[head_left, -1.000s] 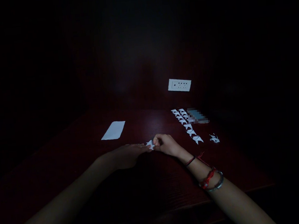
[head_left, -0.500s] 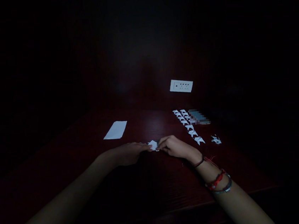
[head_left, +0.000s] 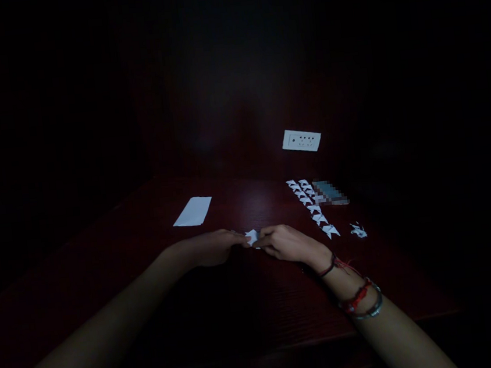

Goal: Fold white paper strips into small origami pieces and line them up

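The fingers of the right hand are bent, with their tips on the right side of a small, white, folded paper piece with pointed corners. The left hand lies low and palm down on the opposite side, its fingers held close together and its tips on the left part of the same piece. Whether either set of fingers pinches the paper or only presses it down cannot be told in the dim light. The paper piece lies between the two hands, at the middle of a dark red, glossy, wood-grained tabletop, partly covered by the fingertips.

The right wrist carries a thin dark cord with loose red threads; farther up the arm sit a red braided bracelet and a silvery metal bangle.

Beyond the left hand, and apart from it, lies a flat, white, rectangular sheet or stack of paper. Beyond the right hand, two slanting rows of white, folded paper pieces with pointed ends run away from the viewer, the left row the longer. Just right of the rows is a bluish rectangular object, blurred by coarse pixels. Nearer lies a small heap of white paper scraps. Behind the tabletop, a white rectangular socket plate is set in the dark wall.
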`<state>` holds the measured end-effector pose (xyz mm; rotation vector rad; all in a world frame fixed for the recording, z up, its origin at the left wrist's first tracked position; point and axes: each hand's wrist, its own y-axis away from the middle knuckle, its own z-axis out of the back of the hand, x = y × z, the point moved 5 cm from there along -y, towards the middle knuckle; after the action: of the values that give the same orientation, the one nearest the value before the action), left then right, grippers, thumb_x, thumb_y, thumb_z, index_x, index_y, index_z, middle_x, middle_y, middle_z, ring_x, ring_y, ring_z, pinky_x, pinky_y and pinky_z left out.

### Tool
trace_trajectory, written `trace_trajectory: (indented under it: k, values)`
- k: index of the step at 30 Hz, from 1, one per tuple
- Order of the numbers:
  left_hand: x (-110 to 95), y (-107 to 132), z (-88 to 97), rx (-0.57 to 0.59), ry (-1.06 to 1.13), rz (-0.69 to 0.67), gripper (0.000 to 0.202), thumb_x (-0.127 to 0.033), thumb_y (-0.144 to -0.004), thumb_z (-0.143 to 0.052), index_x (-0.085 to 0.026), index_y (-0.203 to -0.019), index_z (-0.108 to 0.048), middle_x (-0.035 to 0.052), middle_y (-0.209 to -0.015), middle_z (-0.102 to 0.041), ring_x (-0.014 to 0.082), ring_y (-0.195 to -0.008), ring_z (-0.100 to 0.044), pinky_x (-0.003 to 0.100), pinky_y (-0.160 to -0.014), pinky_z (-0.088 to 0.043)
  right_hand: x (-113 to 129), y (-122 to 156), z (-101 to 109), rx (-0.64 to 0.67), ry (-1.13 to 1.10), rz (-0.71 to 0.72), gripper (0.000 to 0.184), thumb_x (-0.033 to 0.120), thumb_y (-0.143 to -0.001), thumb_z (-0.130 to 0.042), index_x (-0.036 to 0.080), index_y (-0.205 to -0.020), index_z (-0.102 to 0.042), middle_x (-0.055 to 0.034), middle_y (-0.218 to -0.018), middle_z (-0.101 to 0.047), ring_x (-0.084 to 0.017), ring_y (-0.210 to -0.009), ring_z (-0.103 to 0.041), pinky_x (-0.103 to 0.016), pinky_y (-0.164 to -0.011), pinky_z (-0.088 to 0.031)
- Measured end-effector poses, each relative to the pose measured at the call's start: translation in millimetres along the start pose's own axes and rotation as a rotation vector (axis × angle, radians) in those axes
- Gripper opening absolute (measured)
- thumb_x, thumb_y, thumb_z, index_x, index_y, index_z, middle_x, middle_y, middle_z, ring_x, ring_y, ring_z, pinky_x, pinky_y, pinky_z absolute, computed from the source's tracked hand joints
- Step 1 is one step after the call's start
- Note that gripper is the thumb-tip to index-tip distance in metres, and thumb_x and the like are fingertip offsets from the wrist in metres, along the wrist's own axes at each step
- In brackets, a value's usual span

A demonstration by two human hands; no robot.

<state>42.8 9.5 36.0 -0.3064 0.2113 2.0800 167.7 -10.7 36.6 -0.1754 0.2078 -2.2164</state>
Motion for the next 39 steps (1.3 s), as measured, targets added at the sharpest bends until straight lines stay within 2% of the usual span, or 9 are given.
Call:
trace_trajectory:
  k: [10,15,20,25,29,33,39]
  values:
    - [3.7,0.9,0.3,0.022,-0.036,0.1,0.048,0.0,-0.069,-0.033,-0.026,-0.107,-0.047,-0.0032,-0.108,-0.052,0.0129,-0.098,-0.047,0.024,-0.084,-0.034,-2.3,-0.2,-3.4,-0.034,-0.068,0.023,0.028,0.008,-0.073,-0.042,0.017,-0.094,-0.058,-0.0036,-0.092,-0.056,-0.01,-0.08,-0.052,-0.021,-0.072,-0.038]
    - [1.5,0.1,0.0,0.025,-0.039,0.068,0.046,-0.001,-0.071,-0.033,-0.027,-0.106,-0.048,-0.0032,-0.106,-0.054,0.0134,-0.094,-0.051,0.025,-0.083,-0.035,-4.7,-0.6,-1.0,-0.046,-0.119,0.004,0.027,0.006,-0.07,-0.043,0.016,-0.088,-0.06,-0.0036,-0.088,-0.058,-0.011,-0.08,-0.052,-0.02,-0.073,-0.039]
    - [5.5,0.0,-2.5,0.028,-0.063,0.066,0.047,0.0,-0.07,-0.034,-0.026,-0.108,-0.047,-0.0014,-0.112,-0.05,0.0142,-0.099,-0.048,0.026,-0.085,-0.034,-10.0,4.1,-1.9,-0.066,-0.15,-0.014,0.028,0.003,-0.069,-0.042,0.015,-0.086,-0.062,-0.0034,-0.084,-0.058,-0.01,-0.077,-0.052,-0.02,-0.072,-0.039]
    - [3.9,0.4,-2.3,0.014,-0.056,-0.009,0.055,0.005,-0.065,-0.033,-0.026,-0.109,-0.046,-0.0017,-0.119,-0.044,0.0135,-0.105,-0.042,0.026,-0.086,-0.032,-12.0,8.3,-3.6,-0.116,-0.154,-0.035,0.035,0.003,-0.072,-0.04,0.019,-0.098,-0.057,-0.003,-0.084,-0.056,-0.009,-0.076,-0.051,-0.019,-0.072,-0.038]
    - [-1.2,0.6,0.7,-0.003,-0.041,-0.042,0.057,0.006,-0.064,-0.032,-0.026,-0.11,-0.045,-0.0017,-0.118,-0.044,0.0123,-0.104,-0.043,0.025,-0.087,-0.032,-9.2,5.1,-6.1,-0.101,-0.113,-0.071,0.038,0.005,-0.074,-0.04,0.023,-0.105,-0.052,-0.0026,-0.081,-0.053,-0.008,-0.072,-0.049,-0.019,-0.067,-0.038]
    - [-0.7,0.7,0.9,-0.024,-0.09,-0.034,0.056,0.004,-0.064,-0.034,-0.028,-0.109,-0.045,-0.0034,-0.118,-0.044,0.0136,-0.106,-0.04,0.027,-0.087,-0.031,-8.0,0.0,-8.2,-0.099,-0.131,-0.087,0.037,0.004,-0.074,-0.039,0.022,-0.102,-0.055,-0.003,-0.08,-0.052,-0.009,-0.072,-0.048,-0.019,-0.068,-0.038]
    - [1.2,0.7,0.2,-0.044,-0.114,-0.039,0.053,0.004,-0.065,-0.032,-0.027,-0.106,-0.047,-0.0024,-0.117,-0.045,0.0131,-0.105,-0.041,0.027,-0.086,-0.031,-18.1,-0.5,-10.9,-0.139,-0.295,-0.124,0.038,-0.001,-0.069,-0.041,0.021,-0.092,-0.06,-0.001,-0.078,-0.054,-0.008,-0.071,-0.049,-0.018,-0.067,-0.038]
